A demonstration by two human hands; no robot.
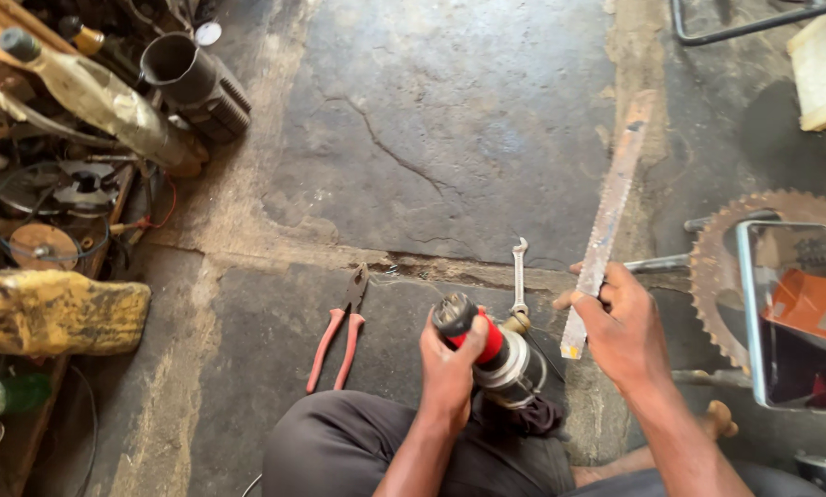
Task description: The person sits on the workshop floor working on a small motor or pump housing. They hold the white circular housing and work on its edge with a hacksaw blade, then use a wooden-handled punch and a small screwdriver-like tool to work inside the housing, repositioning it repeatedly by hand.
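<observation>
Cracked, stained concrete floor (450, 138) fills the view, with red-handled pliers (337, 329) and a small wrench (520, 276) lying near the person's knees. The left hand (448, 368) is wrapped tight around a cylindrical metal part (487, 354) with a red band and a dark cap, held upright over the lap. The right hand (623, 324), just right of it, grips a long rusty flat file (606, 216), possibly a blade, pointing far.

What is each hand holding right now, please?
Left hand: closed around a cylindrical metal part with a red band.
Right hand: closed on a long flat metal file.
</observation>
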